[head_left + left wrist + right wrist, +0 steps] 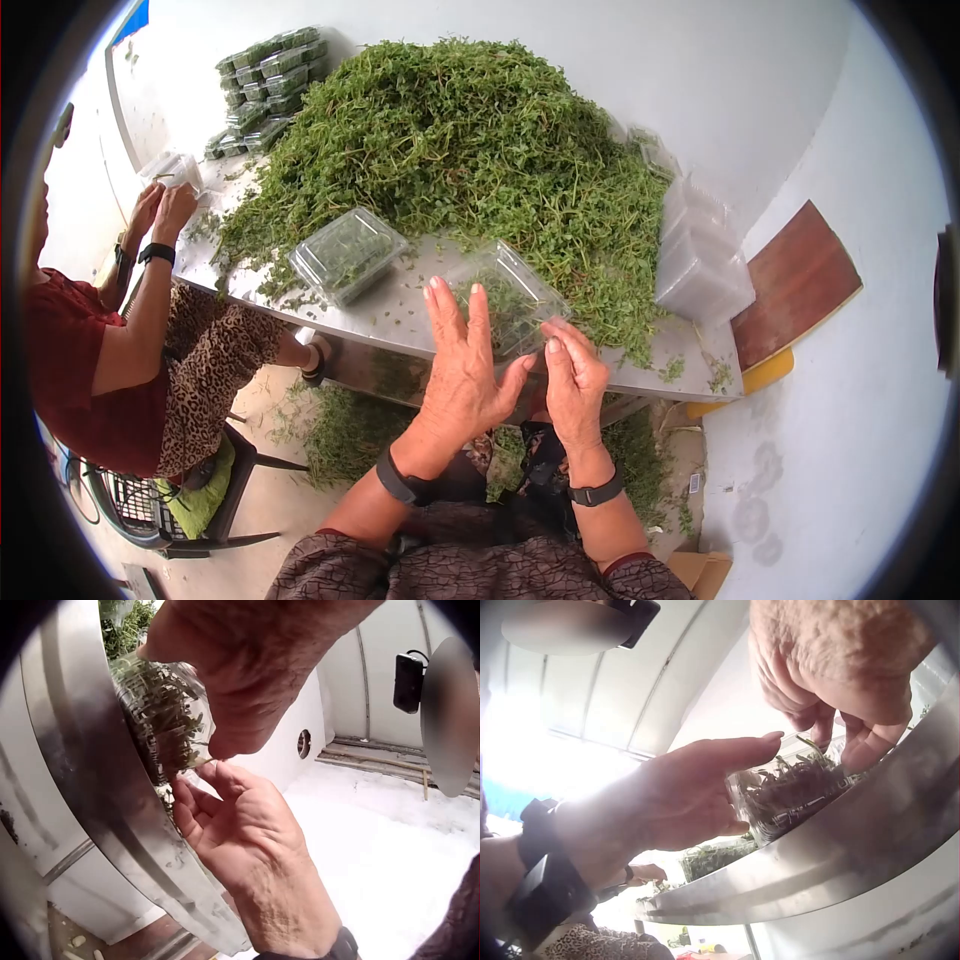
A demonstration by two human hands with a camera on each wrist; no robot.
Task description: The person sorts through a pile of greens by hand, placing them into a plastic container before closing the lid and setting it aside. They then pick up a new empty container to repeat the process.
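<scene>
A clear plastic clamshell box [515, 290] filled with leafy green sprigs sits at the table's front edge, before a large heap of greens [470, 140]. My left hand [462, 375] is over its left side, fingers straight and spread, thumb reaching toward the near rim. At the box's near right corner is my right hand [578, 385], thumb and forefinger pinched together with the other fingers curled in. A thin green stem [808, 742] sticks up from the box at those fingertips. Part of the box is hidden behind both hands.
A closed filled box [348, 255] lies to the left. Stacked filled boxes [270, 85] stand at back left, nested clear boxes [700, 265] at right. Another person [110, 350] sits at left, handling a box. Loose greens [350, 430] lie beneath the metal table [420, 255].
</scene>
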